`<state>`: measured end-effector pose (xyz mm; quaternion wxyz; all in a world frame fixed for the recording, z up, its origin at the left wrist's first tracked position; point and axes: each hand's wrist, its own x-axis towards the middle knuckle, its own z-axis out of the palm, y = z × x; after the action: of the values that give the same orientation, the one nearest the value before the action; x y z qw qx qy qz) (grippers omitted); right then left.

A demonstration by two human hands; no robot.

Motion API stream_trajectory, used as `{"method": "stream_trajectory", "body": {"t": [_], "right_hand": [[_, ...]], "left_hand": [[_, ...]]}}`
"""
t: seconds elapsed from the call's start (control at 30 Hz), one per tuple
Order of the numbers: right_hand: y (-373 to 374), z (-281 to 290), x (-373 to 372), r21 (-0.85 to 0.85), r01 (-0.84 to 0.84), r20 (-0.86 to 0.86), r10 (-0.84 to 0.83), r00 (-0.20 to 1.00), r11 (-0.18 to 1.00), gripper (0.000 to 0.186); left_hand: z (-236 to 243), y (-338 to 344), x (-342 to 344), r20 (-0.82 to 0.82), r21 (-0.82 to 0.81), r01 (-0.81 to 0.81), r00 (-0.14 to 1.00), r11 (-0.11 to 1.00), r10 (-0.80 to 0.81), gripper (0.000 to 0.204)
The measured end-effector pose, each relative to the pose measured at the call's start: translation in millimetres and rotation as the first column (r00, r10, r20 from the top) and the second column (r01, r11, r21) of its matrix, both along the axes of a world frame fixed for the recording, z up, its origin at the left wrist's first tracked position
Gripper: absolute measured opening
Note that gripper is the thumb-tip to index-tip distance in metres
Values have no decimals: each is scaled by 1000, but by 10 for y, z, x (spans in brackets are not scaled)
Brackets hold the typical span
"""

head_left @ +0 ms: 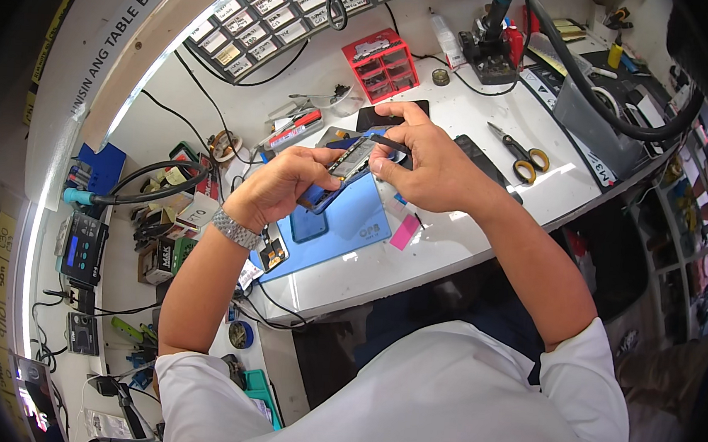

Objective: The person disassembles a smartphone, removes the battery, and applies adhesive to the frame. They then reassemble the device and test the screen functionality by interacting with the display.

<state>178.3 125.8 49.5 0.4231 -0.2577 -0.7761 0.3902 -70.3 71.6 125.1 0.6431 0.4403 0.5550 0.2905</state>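
Above a light blue work mat (354, 225), I hold up an opened smartphone (348, 164) with a blue frame and its inner parts showing. My left hand (282, 184), a metal watch on its wrist, is closed around the phone's near left end. At the other end, my right hand (429, 165) pinches a thin dark strip (391, 144) against the phone with thumb and fingers, its index finger raised. Whether the strip is attached to the phone I cannot tell. On the mat's left edge lies another phone part (273, 249) with its inside exposed.
Scissors (521, 155) lie to the right, beyond a dark flat phone-like piece (479, 160). A pink paper slip (405, 232) rests beside the mat. At the back stand a red drawer box (380, 65) and a microscope stand base (490, 55). Cables and small boxes (155, 259) crowd the left.
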Motion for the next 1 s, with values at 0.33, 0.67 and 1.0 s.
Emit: {"method": "stream_trajectory", "body": {"t": [0.33,0.67,1.0], "right_hand": [[21,6,7,-83,-12,44,16,999,996,29],[40,-49,-30,-20,7,17,-7,1000,1000,19],[37,-50,-4,40,16,10,-17,1000,999,16]], "left_hand": [[35,-40,79,-32,18,6,999,1000,-5,68],[-31,-34,62,-58,-14,35,998,999,-36,63],[-75,-44,80,-87,-5,15,996,1000,-15,56]]}}
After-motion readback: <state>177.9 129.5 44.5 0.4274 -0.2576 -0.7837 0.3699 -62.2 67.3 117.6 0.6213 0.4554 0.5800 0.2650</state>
